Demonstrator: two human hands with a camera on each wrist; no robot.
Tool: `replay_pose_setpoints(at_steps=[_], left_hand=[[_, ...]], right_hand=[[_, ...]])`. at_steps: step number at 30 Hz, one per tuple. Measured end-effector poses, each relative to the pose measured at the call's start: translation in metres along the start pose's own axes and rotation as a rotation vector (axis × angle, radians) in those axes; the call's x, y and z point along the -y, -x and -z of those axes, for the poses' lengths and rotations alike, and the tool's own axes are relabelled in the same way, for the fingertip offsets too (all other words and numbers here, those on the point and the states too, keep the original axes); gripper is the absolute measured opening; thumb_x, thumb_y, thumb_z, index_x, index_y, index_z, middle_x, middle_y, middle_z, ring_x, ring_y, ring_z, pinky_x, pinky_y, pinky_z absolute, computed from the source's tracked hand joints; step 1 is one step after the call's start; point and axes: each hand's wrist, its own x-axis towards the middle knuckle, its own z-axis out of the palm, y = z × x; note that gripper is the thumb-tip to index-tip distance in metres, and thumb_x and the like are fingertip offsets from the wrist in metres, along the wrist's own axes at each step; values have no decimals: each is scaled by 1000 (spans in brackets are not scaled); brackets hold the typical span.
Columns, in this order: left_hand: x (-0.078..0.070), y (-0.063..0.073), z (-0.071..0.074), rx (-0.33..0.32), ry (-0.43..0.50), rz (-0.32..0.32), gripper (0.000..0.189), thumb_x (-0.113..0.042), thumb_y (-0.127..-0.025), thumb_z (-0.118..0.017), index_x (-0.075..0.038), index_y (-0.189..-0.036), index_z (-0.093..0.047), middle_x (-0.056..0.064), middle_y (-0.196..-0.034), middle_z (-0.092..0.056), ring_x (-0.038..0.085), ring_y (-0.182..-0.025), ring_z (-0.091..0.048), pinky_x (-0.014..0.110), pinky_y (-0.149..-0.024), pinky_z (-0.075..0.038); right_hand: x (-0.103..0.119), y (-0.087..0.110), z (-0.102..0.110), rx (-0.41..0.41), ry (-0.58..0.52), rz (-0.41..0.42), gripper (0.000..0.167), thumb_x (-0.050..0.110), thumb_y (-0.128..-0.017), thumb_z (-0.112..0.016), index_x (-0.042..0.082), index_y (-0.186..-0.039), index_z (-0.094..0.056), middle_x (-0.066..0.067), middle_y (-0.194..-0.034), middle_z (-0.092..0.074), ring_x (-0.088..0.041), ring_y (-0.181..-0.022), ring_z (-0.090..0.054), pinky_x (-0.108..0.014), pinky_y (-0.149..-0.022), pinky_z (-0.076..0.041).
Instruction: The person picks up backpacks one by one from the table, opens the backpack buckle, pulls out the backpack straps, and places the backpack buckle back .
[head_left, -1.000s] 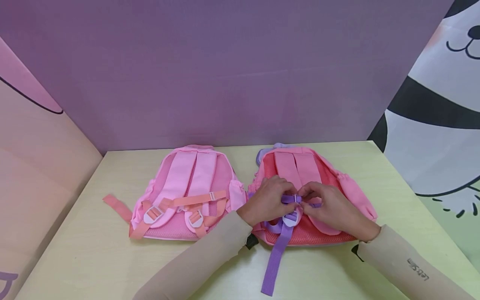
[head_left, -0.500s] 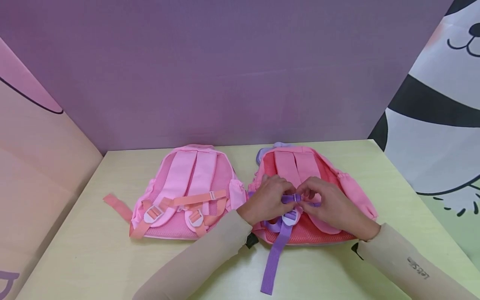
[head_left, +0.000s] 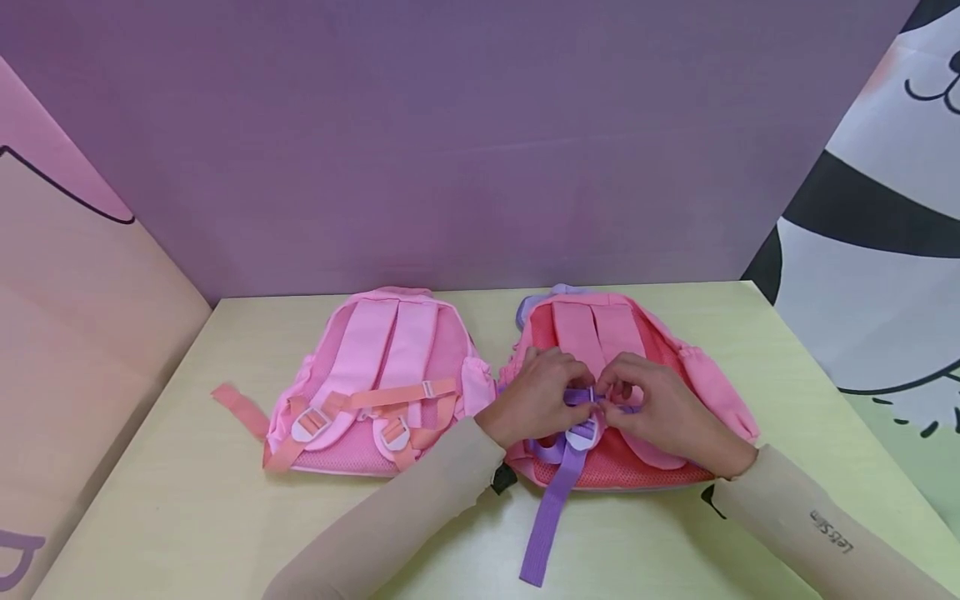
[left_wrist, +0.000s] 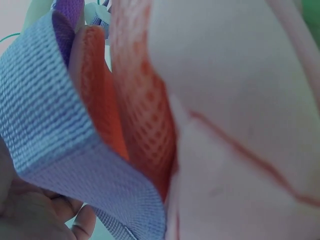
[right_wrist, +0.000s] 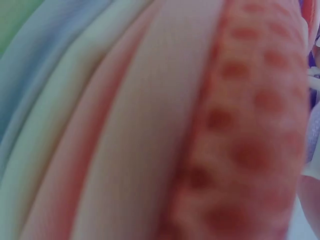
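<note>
A pink backpack (head_left: 663,460) with a red mesh back lies on the table, straps facing up. My left hand (head_left: 531,398) pinches its purple strap (head_left: 577,397) between thumb and fingers. From the other side, my right hand (head_left: 663,410) pinches the same strap beside a small slider buckle, mostly hidden by the fingertips. Just below the hands sits a white buckle (head_left: 581,435), its loose purple strap end (head_left: 547,525) hanging toward the table's front. The left wrist view has a wide loop of purple strap (left_wrist: 55,105) up close; the right wrist view is mostly blurred red mesh (right_wrist: 245,125).
A second, lighter pink backpack (head_left: 367,350) with orange straps (head_left: 405,395) and white buckles lies at the left. Both bags are on a pale wood table (head_left: 187,517). A purple panel (head_left: 480,150) rises behind, with printed panels at both sides.
Both hands stay at the purple strap. My right fingers have shifted slightly upward at the slider buckle. The head view has swung a little to the left.
</note>
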Motion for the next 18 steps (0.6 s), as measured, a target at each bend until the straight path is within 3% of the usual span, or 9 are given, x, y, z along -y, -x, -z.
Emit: replay_pose_setpoints(at_steps=[7,18], left_hand=[[-1,-1,1,27,-1,32,26,-30,-81,-75,-15,-102,-70,-8,-90,-64,5,-88,-48,28,-81,-30],[-2,-1,1,24,-15,22,26,-31,-81,-74,-16,-102,-70,-10,-89,-63,3,-87,-47,28,-81,-29]], right_hand=[[-2,0,2,18,-35,16,30,1,-75,-78,19,-93,-61,7,-88,-56,-13,-77,-53,-30,-65,-49],[-6,1,2,18,-6,46,31,2,-74,-79,22,-93,-65,12,-92,-58,-11,-80,-54,-24,-69,-48]])
